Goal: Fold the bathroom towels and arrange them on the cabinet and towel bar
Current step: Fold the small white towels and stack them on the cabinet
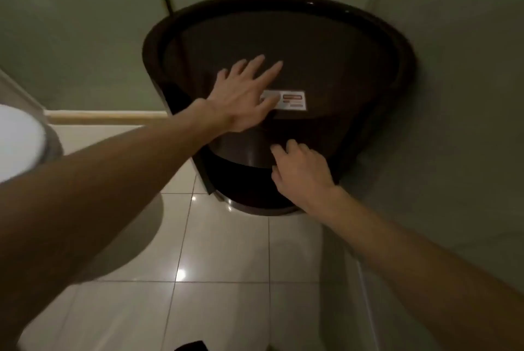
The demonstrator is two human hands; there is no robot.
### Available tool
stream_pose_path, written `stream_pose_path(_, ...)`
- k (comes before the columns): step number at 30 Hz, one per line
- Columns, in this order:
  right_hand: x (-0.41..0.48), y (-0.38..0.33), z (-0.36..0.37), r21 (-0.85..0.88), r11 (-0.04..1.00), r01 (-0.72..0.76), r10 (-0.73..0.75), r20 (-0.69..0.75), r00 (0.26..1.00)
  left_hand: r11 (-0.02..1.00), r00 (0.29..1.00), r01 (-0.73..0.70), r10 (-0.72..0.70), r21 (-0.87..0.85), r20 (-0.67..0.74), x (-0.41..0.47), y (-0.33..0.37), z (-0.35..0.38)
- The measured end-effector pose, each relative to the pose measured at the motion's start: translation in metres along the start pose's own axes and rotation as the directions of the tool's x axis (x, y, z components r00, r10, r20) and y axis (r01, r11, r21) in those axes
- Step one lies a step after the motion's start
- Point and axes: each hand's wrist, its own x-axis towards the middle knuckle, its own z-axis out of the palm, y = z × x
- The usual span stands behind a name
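Dark-brown rounded corner cabinet stands far, against both walls; no towels in view. Left hand lies spread flat on its top. Right hand has fingers curled at the lower shelf edge, grip unclear. Probably checking surfaces: feel for damp before stacking.

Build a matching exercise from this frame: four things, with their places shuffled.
Things:
1. left hand
2. right hand
3. white rectangular sticker
4. white rounded fixture

Places:
A. far left edge of the view
B. fingers bent at the front edge of the dark brown rounded cabinet
C. spread flat, fingers straight, on the cabinet top
D. stuck to the cabinet top, its left end under fingertips

Pairs: 1-C, 2-B, 3-D, 4-A
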Motion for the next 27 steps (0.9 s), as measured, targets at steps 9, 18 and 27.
stream_pose_path(9, 0.022, 0.005, 0.045, -0.099, 0.992, 0.083, -0.104, -0.234, 0.967, 0.994, 0.994, -0.088, 0.092, 0.069, -0.051, 0.018, 0.0, 0.032)
stream_pose_path(18, 0.018, 0.004, 0.042, -0.126, 0.983, 0.136, -0.166, -0.266, 0.95, 0.99, 0.998, -0.02, 0.011, 0.141, 0.068, 0.025, 0.001, 0.028)
stream_pose_path(27, -0.014, -0.008, 0.036, -0.225, 0.95, 0.215, -0.267, -0.237, 0.934, 0.99, 0.988, -0.007, -0.015, 0.14, 0.155, 0.023, 0.004, 0.024)
